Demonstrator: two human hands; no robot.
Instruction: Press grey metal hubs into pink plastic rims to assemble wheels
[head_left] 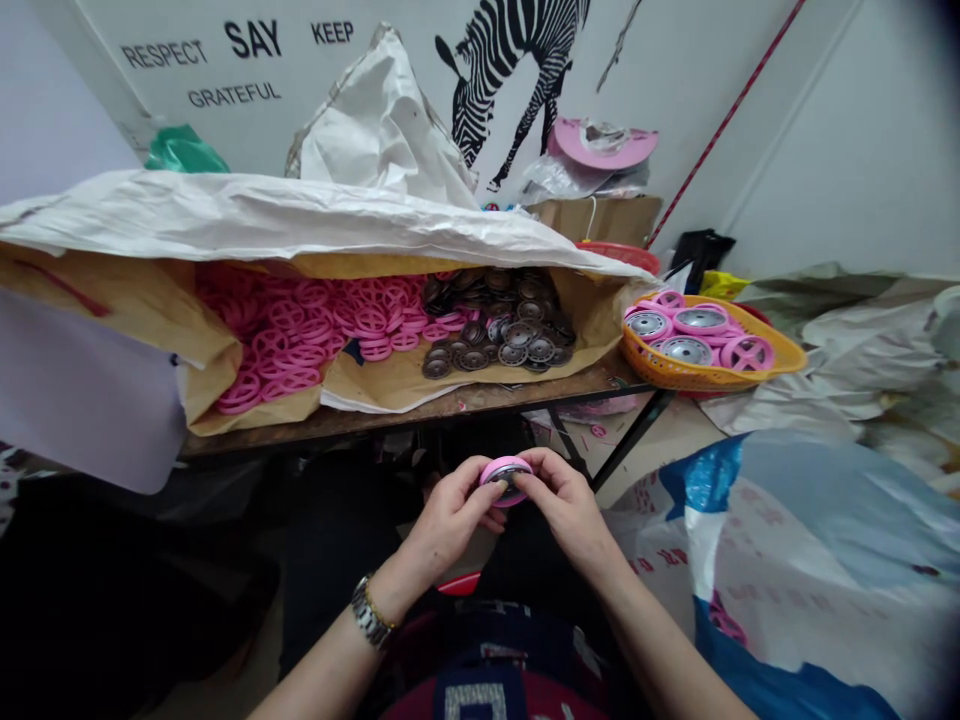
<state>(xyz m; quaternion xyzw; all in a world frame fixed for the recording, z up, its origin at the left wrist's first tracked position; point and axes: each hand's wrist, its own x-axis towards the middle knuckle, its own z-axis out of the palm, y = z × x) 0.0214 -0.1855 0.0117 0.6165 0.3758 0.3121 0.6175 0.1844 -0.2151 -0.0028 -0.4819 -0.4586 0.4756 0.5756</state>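
Both hands meet over my lap around one pink wheel (505, 467) with a dark metallic disc in its middle. My left hand (454, 510) grips its left side, the thumb pressed on the disc. From the right, my right hand (559, 498) holds the opposite rim, its thumb also on the disc. Beyond them, an opened sack on the table holds a heap of pink spoked rings (300, 325) and, right of it, a pile of dark metallic discs (517, 335). At the table's right end, an orange basket (712, 376) contains pink wheels, several with silver discs.
The wooden table edge (390, 420) runs in front of my knees, with a dark metal leg (634, 437) at the right. A large clear and blue plastic bag (817, 560) lies at the lower right. White sacks (847, 355) lie behind it.
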